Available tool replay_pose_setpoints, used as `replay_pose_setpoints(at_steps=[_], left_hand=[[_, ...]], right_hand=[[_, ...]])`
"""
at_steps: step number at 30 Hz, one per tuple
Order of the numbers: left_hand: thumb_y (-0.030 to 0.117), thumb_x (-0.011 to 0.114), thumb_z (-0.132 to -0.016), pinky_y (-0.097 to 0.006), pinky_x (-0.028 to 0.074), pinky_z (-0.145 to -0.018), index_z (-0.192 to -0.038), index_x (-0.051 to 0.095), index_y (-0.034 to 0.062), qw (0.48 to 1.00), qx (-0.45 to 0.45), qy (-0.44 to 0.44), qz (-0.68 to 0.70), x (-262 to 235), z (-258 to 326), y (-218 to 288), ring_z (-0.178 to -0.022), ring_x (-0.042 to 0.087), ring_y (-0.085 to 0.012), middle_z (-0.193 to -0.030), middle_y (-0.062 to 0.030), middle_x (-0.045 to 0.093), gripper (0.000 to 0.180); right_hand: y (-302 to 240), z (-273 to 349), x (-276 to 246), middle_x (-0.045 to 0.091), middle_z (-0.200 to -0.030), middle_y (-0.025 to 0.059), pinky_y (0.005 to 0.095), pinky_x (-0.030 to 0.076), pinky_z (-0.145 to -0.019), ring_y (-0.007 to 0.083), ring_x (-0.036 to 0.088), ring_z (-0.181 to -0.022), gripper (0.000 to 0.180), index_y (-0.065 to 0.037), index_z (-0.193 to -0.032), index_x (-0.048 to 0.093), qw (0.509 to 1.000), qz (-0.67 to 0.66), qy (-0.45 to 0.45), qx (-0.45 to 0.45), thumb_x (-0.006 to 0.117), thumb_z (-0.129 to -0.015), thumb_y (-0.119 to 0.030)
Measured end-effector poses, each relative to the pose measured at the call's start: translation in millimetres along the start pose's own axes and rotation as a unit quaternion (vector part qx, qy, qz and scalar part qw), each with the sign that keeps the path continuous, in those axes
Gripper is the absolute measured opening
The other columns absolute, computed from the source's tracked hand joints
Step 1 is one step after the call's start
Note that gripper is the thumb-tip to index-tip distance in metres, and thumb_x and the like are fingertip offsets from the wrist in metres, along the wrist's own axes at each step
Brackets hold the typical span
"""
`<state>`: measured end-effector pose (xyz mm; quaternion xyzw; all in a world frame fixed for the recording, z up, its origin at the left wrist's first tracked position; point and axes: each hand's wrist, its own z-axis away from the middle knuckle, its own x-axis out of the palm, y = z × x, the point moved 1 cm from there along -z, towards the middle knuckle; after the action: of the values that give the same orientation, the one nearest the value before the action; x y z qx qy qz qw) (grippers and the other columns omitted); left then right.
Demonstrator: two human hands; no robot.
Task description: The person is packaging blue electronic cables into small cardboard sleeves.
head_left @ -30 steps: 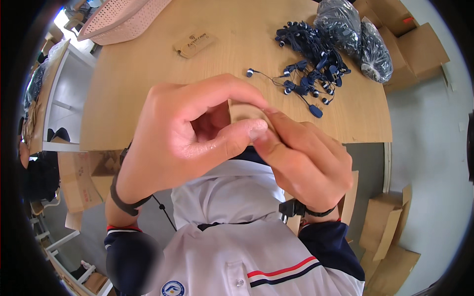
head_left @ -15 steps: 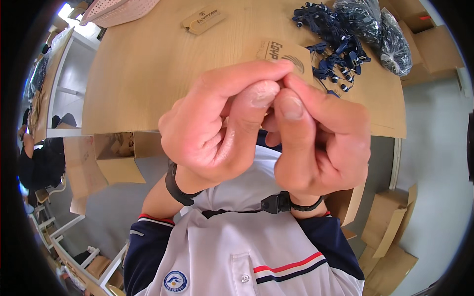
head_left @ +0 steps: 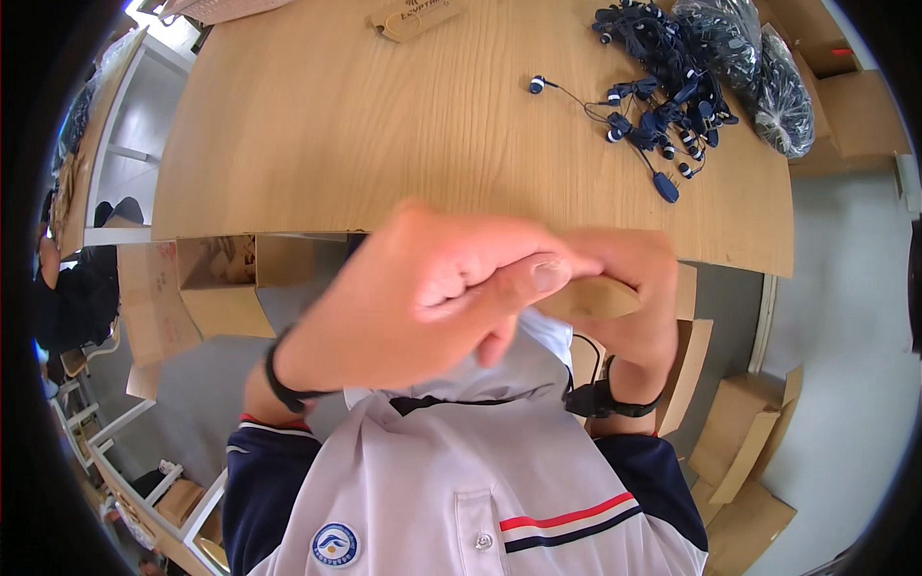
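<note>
My left hand (head_left: 437, 298) is blurred, its fingers curled and the thumb pressed against the index finger. Its fingertips meet those of my right hand (head_left: 645, 278) above the table's near edge. Between them is a brown cardboard pillow box (head_left: 603, 299), seen mainly as one curved end under my right fingers; the rest is hidden. My right hand bends over this box and grips it. A similar brown pillow box (head_left: 415, 17) with dark print lies at the far side of the table.
Dark blue earphones (head_left: 663, 106) lie in a tangled pile on the right of the wooden table (head_left: 317, 125), beside clear plastic bags (head_left: 783, 106) of more. A pink basket (head_left: 226, 8) stands far left. Open cardboard boxes (head_left: 226, 312) sit below the table's near edge.
Both hands have come down toward my body and turned. The printed cardboard, earlier stretched over the table beyond my fingers, is now tilted in my right hand. More of the earphones shows.
</note>
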<state>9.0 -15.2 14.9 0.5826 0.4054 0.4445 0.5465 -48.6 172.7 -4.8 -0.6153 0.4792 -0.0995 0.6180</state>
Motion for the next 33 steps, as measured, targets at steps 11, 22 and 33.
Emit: replay_pose_setpoints(at_steps=[11,22,33], left_hand=[[0.015,0.063,-0.090,-0.029,0.040,-0.047,-0.098,0.067,0.0158,0.897,0.175,-0.352,-0.202,-12,-28,-11,-0.053,0.058,-0.0196,-0.069,-0.0012,0.063,0.008],[0.030,0.086,-0.069,-0.049,0.050,-0.089,-0.132,0.040,-0.0033,0.753,0.587,0.160,-0.251,25,-28,-56,-0.091,0.067,-0.0377,-0.095,-0.0137,0.070,0.085],[0.016,0.071,-0.079,-0.038,0.043,-0.095,-0.127,0.054,0.0097,0.882,0.228,-0.062,-0.407,20,-89,-2,-0.115,0.057,-0.0243,-0.124,-0.0131,0.061,0.051]], right_hand=[[19,-2,18,0.064,-0.072,0.0018,0.0251,0.042,-0.054,0.0086,0.055,-0.061,0.043,-0.003,-0.085,0.067,0.847,-0.329,-0.411,0.075,0.094,-0.059,-0.023],[7,1,37,0.061,-0.091,0.0060,0.0328,0.047,-0.073,0.0163,0.058,-0.080,0.054,0.000,-0.096,0.061,0.803,-0.580,-0.111,-0.078,0.084,-0.072,-0.042],[78,240,-115,0.063,-0.100,0.0127,0.0399,0.051,-0.088,0.0275,0.062,-0.089,0.057,0.002,-0.121,0.050,0.715,0.430,0.549,0.047,0.075,-0.079,-0.026]])
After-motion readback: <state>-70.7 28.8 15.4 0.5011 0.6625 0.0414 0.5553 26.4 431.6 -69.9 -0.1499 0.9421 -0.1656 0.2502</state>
